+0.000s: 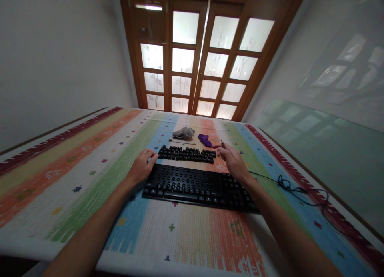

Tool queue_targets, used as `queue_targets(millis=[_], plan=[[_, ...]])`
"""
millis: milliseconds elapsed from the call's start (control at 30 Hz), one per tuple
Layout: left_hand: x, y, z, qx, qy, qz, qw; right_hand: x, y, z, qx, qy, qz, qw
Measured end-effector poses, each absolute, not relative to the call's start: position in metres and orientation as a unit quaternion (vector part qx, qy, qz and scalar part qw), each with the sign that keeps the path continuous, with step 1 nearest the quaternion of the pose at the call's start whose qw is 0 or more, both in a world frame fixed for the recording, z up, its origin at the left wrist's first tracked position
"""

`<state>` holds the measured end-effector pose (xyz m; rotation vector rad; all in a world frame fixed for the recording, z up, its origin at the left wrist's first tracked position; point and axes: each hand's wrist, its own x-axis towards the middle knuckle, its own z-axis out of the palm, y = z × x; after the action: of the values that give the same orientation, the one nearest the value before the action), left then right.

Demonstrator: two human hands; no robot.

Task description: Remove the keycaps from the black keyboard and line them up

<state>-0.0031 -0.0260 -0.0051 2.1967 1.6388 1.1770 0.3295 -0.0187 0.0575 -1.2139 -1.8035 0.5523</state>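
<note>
A black keyboard (180, 181) lies across the striped cloth, with many of its keycaps off and the bottom row still fitted. Loose black keycaps (187, 154) stand in rows just behind it. My left hand (143, 163) rests at the left end of these rows, fingertips at the outermost keycaps, thumb apart from the fingers. At the right end is my right hand (229, 156), its index finger stretched left towards the keycaps and its other fingers curled. A small dark thing pokes up from that hand, too small to name.
Behind the keycaps lie a crumpled grey cloth (183, 133), a thin dark stick (183, 142) and a purple cloth (205, 140). The keyboard's cable (288, 186) is coiled on the right. Walls flank the table (99, 165); a glazed wooden door (192, 57) stands beyond.
</note>
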Motion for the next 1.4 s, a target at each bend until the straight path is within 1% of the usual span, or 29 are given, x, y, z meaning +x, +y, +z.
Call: queue_targets(millis=[67,133,333,467,600,700,867,1033,1167,1300,1400], plan=[[-0.007,-0.026,-0.002,0.749,0.535,0.378,0.095,0.319,-0.027,0.057,-0.468,-0.726,0.249,0.437],[-0.013,-0.026,0.0,0.756,0.533,0.365,0.108,0.307,-0.036,0.055,-0.45,-0.74,0.27,0.421],[-0.028,-0.024,0.002,0.743,0.564,0.343,0.109,0.27,-0.063,0.049,-0.372,-0.819,0.292,0.325],[-0.031,-0.025,0.003,0.76,0.57,0.276,0.146,0.251,-0.072,0.05,-0.342,-0.824,0.361,0.273],[-0.028,-0.028,0.007,0.771,0.582,0.199,0.166,0.236,-0.073,0.049,-0.321,-0.855,0.318,0.254],[-0.027,-0.029,0.009,0.774,0.584,0.165,0.18,0.226,-0.072,0.047,-0.317,-0.872,0.287,0.238],[-0.029,-0.029,0.007,0.777,0.582,0.117,0.21,0.213,-0.072,0.05,-0.27,-0.885,0.329,0.19],[-0.029,-0.029,0.004,0.777,0.581,0.107,0.219,0.197,-0.077,0.056,-0.236,-0.91,0.281,0.192],[-0.028,-0.03,0.004,0.776,0.583,0.094,0.219,0.182,-0.085,0.06,-0.177,-0.943,0.237,0.15],[-0.03,-0.03,0.005,0.775,0.581,0.091,0.23,0.17,-0.089,0.068,-0.112,-0.964,0.202,0.135],[-0.032,-0.031,0.008,0.774,0.576,0.088,0.25,0.165,-0.095,0.073,-0.091,-0.977,0.156,0.111]])
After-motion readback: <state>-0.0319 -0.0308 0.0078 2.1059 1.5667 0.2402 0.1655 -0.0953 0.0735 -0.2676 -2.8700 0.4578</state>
